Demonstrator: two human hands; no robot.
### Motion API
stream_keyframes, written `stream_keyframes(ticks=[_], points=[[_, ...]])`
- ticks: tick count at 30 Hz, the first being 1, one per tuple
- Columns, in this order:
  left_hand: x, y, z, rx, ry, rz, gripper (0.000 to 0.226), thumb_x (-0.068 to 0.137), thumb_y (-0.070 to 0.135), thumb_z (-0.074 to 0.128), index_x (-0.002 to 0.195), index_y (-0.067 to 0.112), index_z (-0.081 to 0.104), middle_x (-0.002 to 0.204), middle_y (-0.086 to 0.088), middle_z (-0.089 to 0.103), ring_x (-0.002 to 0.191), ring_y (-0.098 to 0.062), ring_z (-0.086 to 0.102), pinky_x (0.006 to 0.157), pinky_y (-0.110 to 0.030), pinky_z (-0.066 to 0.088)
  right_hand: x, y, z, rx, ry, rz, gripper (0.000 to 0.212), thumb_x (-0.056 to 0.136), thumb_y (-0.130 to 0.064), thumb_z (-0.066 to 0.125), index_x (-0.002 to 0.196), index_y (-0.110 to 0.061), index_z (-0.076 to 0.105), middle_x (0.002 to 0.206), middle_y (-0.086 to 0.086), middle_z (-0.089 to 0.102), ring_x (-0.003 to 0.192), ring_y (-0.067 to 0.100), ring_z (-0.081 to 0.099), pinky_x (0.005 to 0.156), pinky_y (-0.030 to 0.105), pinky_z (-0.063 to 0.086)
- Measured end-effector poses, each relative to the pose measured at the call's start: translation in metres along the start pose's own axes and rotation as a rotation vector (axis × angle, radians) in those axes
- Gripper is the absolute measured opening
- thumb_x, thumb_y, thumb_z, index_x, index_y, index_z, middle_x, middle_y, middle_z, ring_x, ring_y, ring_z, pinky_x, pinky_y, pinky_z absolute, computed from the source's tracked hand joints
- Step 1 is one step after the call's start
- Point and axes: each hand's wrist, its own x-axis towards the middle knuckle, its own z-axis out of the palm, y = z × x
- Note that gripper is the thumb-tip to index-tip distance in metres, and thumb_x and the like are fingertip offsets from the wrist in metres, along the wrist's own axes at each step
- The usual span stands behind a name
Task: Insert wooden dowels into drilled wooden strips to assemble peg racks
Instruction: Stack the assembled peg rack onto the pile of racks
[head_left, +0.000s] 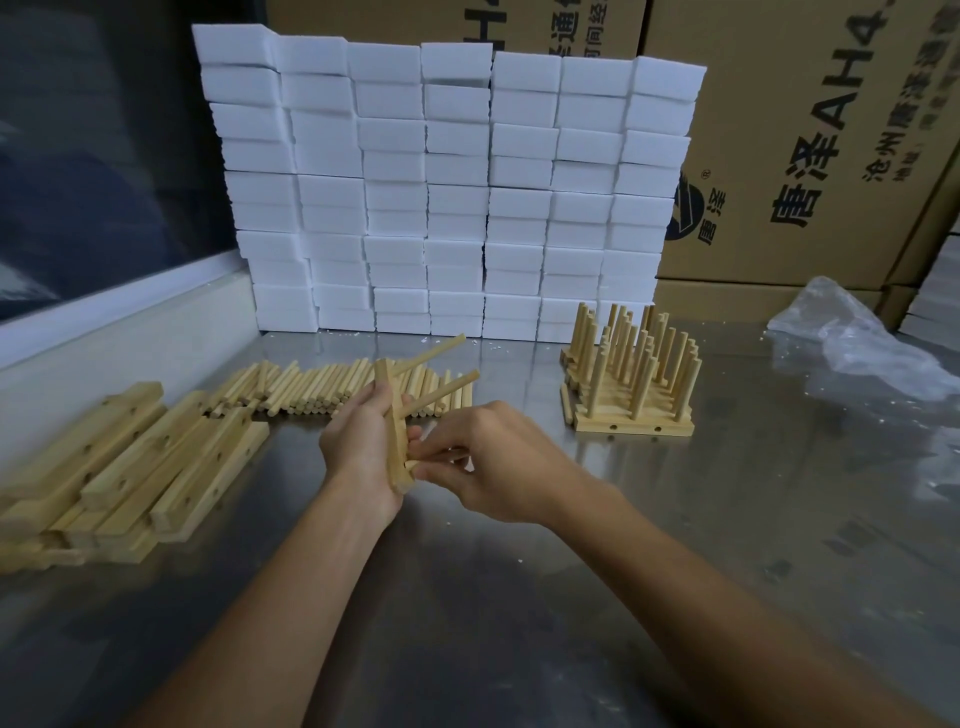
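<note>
Wooden strip (397, 436), upright above the steel surface (519, 597), sits clamped in the left hand (358, 441) grip with two dowels (441, 392) seated. The right hand (493, 462) pinches a third dowel, mostly hidden, at its lower end.

Pale drilled strip (396, 431) near upright, two dowels (447, 389) inserted; third dowel (413, 462) at lowest hole.

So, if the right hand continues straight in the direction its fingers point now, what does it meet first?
Its fingers point left, so the right hand would first meet the wooden strip gripped upright by the left hand; it seems to be touching it already.
</note>
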Motion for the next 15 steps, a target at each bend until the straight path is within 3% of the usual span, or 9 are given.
stream_keyframes(ticks=[3, 7, 10, 12, 15], points=[[-0.003, 0.0, 0.003, -0.009, 0.021, 0.023, 0.031, 0.095, 0.019, 0.064, 0.123, 0.006, 0.065, 0.085, -0.011, 0.067, 0.063, -0.026, 0.058, 0.048, -0.029, 0.046, 0.002, -0.002, 0.001, -0.111, -0.019, -0.03, 0.007, 0.09, -0.024, 0.068, 0.092, -0.02, 0.073, 0.087, 0.0, 0.071, 0.085, 0.029, 0.063, 0.066, 0.042, 0.051], [-0.008, 0.001, 0.006, -0.012, 0.049, 0.057, 0.018, 0.093, 0.014, 0.065, 0.111, 0.01, 0.07, 0.086, -0.01, 0.068, 0.057, -0.024, 0.058, 0.051, -0.029, 0.042, 0.001, -0.007, 0.005, -0.269, 0.018, -0.059, 0.006, 0.087, -0.021, 0.067, 0.092, -0.022, 0.071, 0.083, -0.001, 0.068, 0.081, 0.03, 0.062, 0.057, 0.035, 0.044], [-0.011, 0.003, 0.007, -0.002, 0.041, 0.062, 0.007, 0.094, 0.015, 0.064, 0.096, 0.013, 0.071, 0.082, -0.009, 0.066, 0.049, -0.02, 0.055, 0.042, -0.026, 0.039, 0.0, -0.011, 0.004, -0.301, 0.046, -0.073, 0.007, 0.088, -0.023, 0.064, 0.09, -0.022, 0.07, 0.078, -0.001, 0.068, 0.074, 0.031, 0.061, 0.053, 0.033, 0.037], [-0.013, 0.003, 0.009, 0.001, 0.021, 0.061, 0.01, 0.095, 0.016, 0.064, 0.087, 0.015, 0.069, 0.082, -0.01, 0.064, 0.045, -0.017, 0.052, 0.035, -0.023, 0.035, -0.001, -0.013, 0.002, -0.31, 0.072, -0.078, 0.008, 0.087, -0.022, 0.064, 0.085, -0.021, 0.071, 0.074, 0.001, 0.067, 0.068, 0.033, 0.059, 0.051, 0.032, 0.031], [-0.017, 0.003, 0.011, -0.001, 0.02, 0.064, 0.011, 0.095, 0.016, 0.064, 0.087, 0.021, 0.07, 0.086, -0.008, 0.067, 0.047, -0.017, 0.053, 0.034, -0.022, 0.035, -0.003, -0.014, -0.001, -0.307, 0.111, -0.082, 0.007, 0.081, -0.019, 0.068, 0.074, -0.02, 0.07, 0.062, 0.003, 0.063, 0.057, 0.035, 0.054, 0.051, 0.029, 0.024]])
